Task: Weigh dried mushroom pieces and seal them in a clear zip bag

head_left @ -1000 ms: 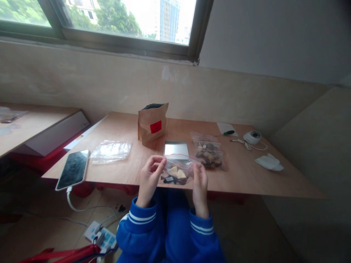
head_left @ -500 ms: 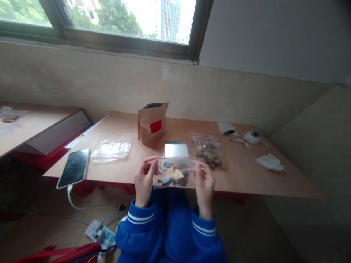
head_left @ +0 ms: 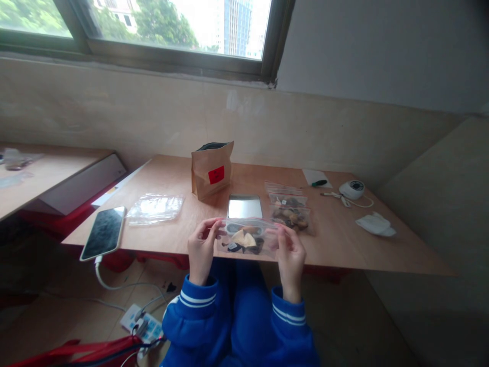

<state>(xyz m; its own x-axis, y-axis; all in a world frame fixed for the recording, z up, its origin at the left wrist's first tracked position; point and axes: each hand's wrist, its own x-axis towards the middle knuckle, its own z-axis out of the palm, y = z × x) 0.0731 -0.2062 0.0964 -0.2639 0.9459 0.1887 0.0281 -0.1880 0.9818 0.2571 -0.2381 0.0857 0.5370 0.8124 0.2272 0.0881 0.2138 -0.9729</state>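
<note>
Between my two hands a clear zip-lock bag (head_left: pixel 248 243) is held up over the table's front edge. Pale wedge-shaped slices and dark dried pieces lie inside it, along with a small packet. My left hand (head_left: pixel 201 248) pinches the bag's upper left corner. At the upper right corner, my right hand (head_left: pixel 291 257) grips it between thumb and fingers. Just beyond the bag sits a flat scale with a shiny plate (head_left: pixel 245 206), partly covered by the bag. Filled zip-lock bags (head_left: pixel 291 216) of brown dried pieces lie to its right, overlapping in a row.
A brown paper pouch (head_left: pixel 212 171) with a red label stands open behind. Empty clear bags (head_left: pixel 156 209) and a charging phone (head_left: pixel 104 233) lie left. On the right are a green-handled tool (head_left: pixel 319 183), a white camera (head_left: pixel 351 190) and a crumpled white tissue (head_left: pixel 375 225).
My right hand has shifted slightly to the right with its corner of the bag. The bag's lower edge has lifted a little, and my left hand has barely moved.
</note>
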